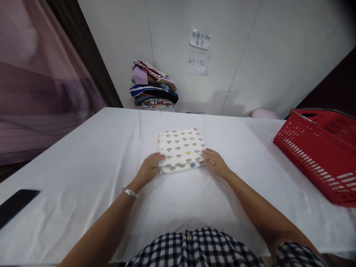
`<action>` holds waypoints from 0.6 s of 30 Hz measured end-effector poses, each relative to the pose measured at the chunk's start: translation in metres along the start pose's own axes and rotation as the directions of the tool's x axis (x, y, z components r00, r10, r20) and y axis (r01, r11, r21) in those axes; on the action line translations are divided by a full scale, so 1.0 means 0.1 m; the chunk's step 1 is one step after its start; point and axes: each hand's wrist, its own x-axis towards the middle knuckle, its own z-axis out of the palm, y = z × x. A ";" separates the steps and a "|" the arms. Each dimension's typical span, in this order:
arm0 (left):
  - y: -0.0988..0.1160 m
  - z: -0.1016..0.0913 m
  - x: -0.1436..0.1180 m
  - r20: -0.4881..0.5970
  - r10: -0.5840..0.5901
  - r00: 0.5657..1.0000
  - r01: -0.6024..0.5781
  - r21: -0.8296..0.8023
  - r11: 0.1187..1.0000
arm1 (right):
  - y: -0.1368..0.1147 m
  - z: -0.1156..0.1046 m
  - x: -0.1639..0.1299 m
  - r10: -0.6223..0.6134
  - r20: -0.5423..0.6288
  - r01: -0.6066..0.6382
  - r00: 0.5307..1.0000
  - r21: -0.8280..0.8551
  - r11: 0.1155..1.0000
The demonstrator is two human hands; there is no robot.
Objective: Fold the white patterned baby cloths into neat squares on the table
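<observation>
head view: the left hand (148,170) and right hand (215,163) rest flat, fingers spread, on the near corners of a folded mushroom-print cloth (181,149) at mid bench (83,155), gripping nothing. uneven pressure could likely skew the folds. on the wall, a lower paper note (198,63) reads "45-50"; the upper note's (200,39) handwriting is unclear.

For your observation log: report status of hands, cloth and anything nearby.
Left hand and right hand flat on near corners of folded patterned cloth. Cloth squared on white table. Red basket far right, apart.
</observation>
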 end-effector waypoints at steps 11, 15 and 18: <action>0.24 0.07 0.00 0.023 0.070 0.997 -0.073 0.352 0.933 | 0.00 0.25 0.05 -0.020 0.011 0.022 1.000 -0.143 0.990; 0.32 0.08 -0.05 0.005 0.108 0.994 -0.103 0.352 0.930 | 0.06 0.25 -0.04 0.002 -0.117 -0.019 0.993 -0.149 0.989; 0.34 0.16 -0.15 0.052 0.102 0.993 -0.113 0.338 0.934 | 0.09 0.24 -0.09 -0.042 -0.095 0.030 0.995 -0.124 0.992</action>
